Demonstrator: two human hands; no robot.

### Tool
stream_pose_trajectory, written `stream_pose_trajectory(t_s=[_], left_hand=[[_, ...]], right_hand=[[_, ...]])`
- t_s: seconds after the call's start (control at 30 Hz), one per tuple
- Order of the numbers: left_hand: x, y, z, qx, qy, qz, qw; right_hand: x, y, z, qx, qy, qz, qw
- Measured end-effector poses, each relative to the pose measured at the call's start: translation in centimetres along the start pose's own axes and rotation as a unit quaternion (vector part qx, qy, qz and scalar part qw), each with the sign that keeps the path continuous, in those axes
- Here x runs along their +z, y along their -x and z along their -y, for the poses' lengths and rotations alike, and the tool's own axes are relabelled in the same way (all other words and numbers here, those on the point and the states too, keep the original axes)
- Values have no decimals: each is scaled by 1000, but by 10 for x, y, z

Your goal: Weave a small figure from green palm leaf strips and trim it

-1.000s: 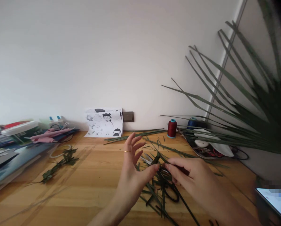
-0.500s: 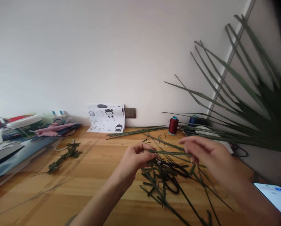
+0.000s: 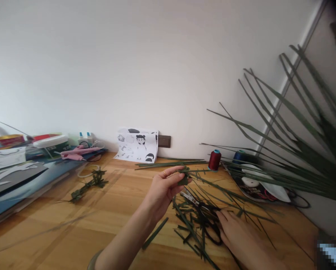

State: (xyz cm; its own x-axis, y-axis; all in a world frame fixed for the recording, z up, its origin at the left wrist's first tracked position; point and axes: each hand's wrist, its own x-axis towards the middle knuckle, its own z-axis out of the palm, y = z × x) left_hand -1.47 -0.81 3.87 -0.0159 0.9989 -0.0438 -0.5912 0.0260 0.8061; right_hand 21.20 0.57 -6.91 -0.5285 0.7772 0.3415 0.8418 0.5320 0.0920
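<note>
My left hand [image 3: 169, 183], raised over the table, pinches a small folded piece of green palm leaf [image 3: 184, 179]. One leaf strip [image 3: 200, 171] sticks out of it to the right. Lower down, my right hand [image 3: 235, 230] has its fingers at the black handles of a pair of scissors [image 3: 210, 219]; part of the grip is hidden. The metal blades point up and left, below my left hand. Around and beneath the scissors lie cut leaf bits [image 3: 186, 232]. A separate strip [image 3: 155, 233] rests on the table under my left forearm.
On the left lies a finished-looking leaf weave [image 3: 89, 184], near a pink glue gun [image 3: 79, 152] and a white-lidded tub [image 3: 51, 144]. A printed sheet [image 3: 137, 146] leans on the wall. A red thread spool [image 3: 214, 160] stands at the back; a large palm leaf [image 3: 320, 150] spreads at right.
My right hand has let go of the leaf strip and come down to the scissors. My left hand still holds the leaf piece, now turned more upright. The view has shifted a little.
</note>
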Motion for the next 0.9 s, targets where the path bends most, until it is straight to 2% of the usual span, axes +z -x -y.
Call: stream_pose_trajectory(t_s=[0.27,0.4,0.57,0.73,0.9], left_hand=[[-1,2,2,75,-33,-20,996],[-5,0,4,85,-43,-33,995],[-6,0,4,105,-49,-28,993],[-4,2,2,127,-62,-34,989],[-3,1,0,122,-83,-45,988]], right_hand=[[-2,-5,-10,30,27,15,999],[-1,2,10,35,14,18,999],[-2,4,30,42,-15,63,997],[-10,-5,15,55,-18,70,996],[-14,-13,5,49,-12,93,994]])
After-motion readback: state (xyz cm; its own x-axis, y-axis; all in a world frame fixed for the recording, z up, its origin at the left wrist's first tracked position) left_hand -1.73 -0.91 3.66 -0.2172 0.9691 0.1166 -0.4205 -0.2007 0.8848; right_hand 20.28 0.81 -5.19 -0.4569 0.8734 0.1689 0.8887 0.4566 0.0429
